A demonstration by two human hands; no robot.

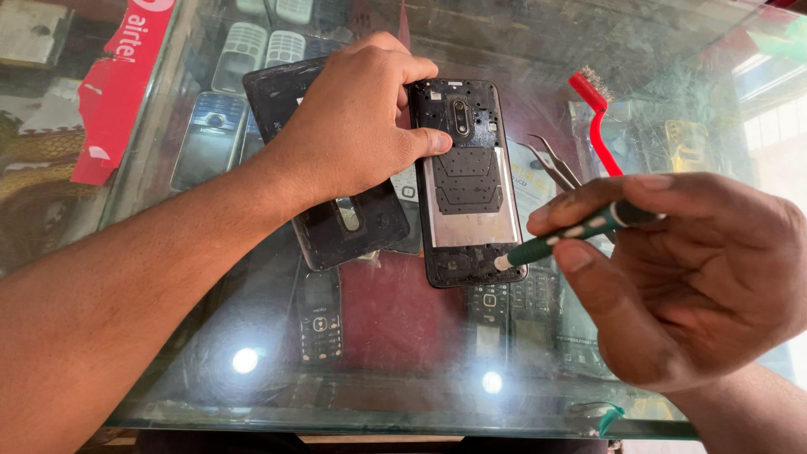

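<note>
A left hand [357, 126] pins an opened smartphone [465, 181], back cover off, to a glass counter [395, 370], thumb pressed on its edge. The right hand [681, 277] pinches a green precision screwdriver [559, 240], tip at the phone's lower right corner. The removed black back cover [336, 223] lies just left of the phone; tweezers [551, 164] and a red brush [597, 118] lie to its right.
</note>
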